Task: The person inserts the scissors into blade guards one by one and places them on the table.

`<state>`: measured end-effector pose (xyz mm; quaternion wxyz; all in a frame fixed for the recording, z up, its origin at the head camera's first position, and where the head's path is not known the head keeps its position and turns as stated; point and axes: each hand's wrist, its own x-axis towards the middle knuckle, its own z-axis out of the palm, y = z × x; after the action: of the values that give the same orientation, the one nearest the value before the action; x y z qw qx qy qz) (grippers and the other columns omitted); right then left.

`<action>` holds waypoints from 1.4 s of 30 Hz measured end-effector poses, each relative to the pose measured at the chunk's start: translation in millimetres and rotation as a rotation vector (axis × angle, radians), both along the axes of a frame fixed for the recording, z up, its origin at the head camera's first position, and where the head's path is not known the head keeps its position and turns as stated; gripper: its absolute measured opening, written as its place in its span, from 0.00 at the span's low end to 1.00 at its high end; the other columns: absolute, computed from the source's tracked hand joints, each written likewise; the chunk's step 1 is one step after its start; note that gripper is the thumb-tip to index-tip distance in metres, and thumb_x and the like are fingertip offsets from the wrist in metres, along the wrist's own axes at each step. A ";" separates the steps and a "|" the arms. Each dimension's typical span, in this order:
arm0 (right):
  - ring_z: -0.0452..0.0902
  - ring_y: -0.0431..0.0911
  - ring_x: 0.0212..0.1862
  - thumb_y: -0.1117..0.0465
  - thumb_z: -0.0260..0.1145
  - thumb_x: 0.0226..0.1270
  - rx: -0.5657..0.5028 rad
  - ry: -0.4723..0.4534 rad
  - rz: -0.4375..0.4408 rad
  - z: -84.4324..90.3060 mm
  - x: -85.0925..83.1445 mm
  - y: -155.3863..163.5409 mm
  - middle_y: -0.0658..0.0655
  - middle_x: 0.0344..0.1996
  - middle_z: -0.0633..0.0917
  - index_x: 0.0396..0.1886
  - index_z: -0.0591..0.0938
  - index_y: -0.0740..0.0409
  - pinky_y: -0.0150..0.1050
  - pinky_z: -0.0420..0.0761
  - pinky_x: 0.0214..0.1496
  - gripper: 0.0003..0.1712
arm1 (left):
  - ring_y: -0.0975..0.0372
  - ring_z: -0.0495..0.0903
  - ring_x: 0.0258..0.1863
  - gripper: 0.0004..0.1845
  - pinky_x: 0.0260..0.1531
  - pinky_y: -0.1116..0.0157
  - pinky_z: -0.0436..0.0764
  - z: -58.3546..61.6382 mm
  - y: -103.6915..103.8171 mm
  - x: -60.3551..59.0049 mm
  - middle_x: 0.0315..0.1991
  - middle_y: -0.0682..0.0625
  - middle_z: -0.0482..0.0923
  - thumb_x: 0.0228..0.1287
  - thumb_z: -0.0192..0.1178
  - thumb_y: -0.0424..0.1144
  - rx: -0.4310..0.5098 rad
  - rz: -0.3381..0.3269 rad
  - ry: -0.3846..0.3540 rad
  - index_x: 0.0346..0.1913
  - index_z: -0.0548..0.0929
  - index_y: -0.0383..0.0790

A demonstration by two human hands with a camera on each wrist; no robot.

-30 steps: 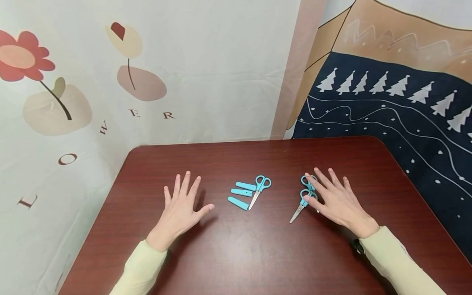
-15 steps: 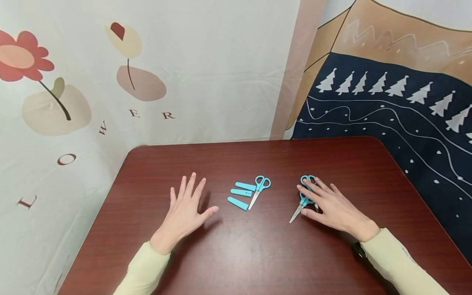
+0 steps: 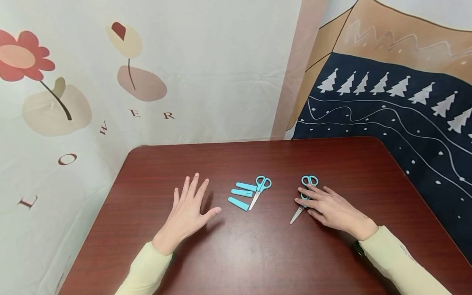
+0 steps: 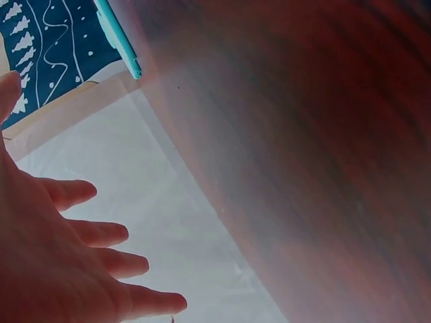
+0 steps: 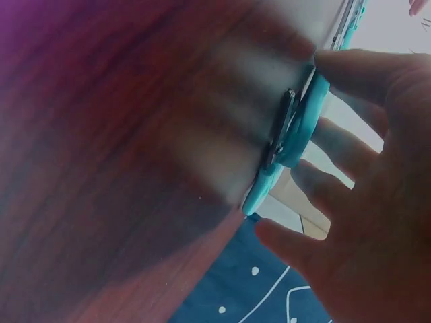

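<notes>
Has just drawn the loosely spread right hand point(image 3: 332, 207) over the nearer scissors point(image 3: 297, 214) beneath it, uncovering the rings of the farther scissors point(image 3: 309, 180) just beyond, and holds the left hand point(image 3: 187, 212) splayed well apart, apparently favouring the nearer pair, without discernible grip.

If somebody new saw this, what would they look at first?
Probably the bright blue-handled scissors near the middle of the dark red table, beside three blue caps. To their right, the person's right grip partly hides more scissors. High on the left, a big red flower stands out on the pale backdrop.
</notes>
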<state>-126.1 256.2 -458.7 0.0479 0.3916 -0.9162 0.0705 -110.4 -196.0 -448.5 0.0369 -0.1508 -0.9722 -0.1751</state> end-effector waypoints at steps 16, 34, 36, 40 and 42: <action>0.83 0.56 0.59 0.68 0.83 0.50 -0.057 0.123 0.099 -2.5 -11.2 -2.7 0.60 0.55 0.87 0.48 0.91 0.51 0.60 0.82 0.52 0.23 | 0.39 0.39 0.82 0.52 0.71 0.28 0.45 -1.6 3.0 -1.9 0.83 0.39 0.44 0.66 0.57 0.73 0.014 -0.008 -0.012 0.82 0.59 0.43; 0.80 0.59 0.63 0.65 0.80 0.56 -0.092 0.156 0.081 3.3 -4.9 -2.2 0.56 0.56 0.87 0.49 0.87 0.52 0.63 0.79 0.59 0.20 | 0.51 0.60 0.78 0.40 0.71 0.46 0.68 4.6 12.3 -23.7 0.78 0.47 0.64 0.66 0.71 0.53 0.247 -0.367 -0.096 0.76 0.70 0.42; 0.80 0.59 0.63 0.65 0.80 0.57 -0.111 0.149 0.073 4.2 -3.2 -2.5 0.55 0.57 0.87 0.49 0.87 0.51 0.63 0.78 0.59 0.20 | 0.52 0.65 0.76 0.38 0.70 0.48 0.70 4.1 15.0 -26.9 0.75 0.47 0.68 0.66 0.72 0.50 0.264 -0.417 -0.095 0.75 0.72 0.41; 0.80 0.60 0.63 0.64 0.79 0.58 -0.146 0.140 0.058 5.4 0.7 -2.2 0.56 0.57 0.86 0.49 0.87 0.50 0.64 0.78 0.59 0.19 | 0.55 0.74 0.69 0.35 0.67 0.52 0.73 1.1 20.0 -33.2 0.69 0.47 0.76 0.66 0.73 0.45 0.299 -0.496 -0.120 0.72 0.75 0.38; 0.80 0.61 0.63 0.64 0.79 0.58 -0.156 0.141 0.054 5.9 2.5 -2.2 0.56 0.58 0.86 0.49 0.87 0.50 0.65 0.78 0.59 0.19 | 0.57 0.77 0.67 0.33 0.66 0.54 0.75 -0.5 22.0 -36.0 0.66 0.49 0.79 0.66 0.73 0.43 0.318 -0.515 -0.145 0.71 0.76 0.38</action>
<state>-123.6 254.0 -452.9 0.1408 0.4150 -0.8914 0.1154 -146.5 -174.0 -448.9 -0.0552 -0.3716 -0.8625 -0.3390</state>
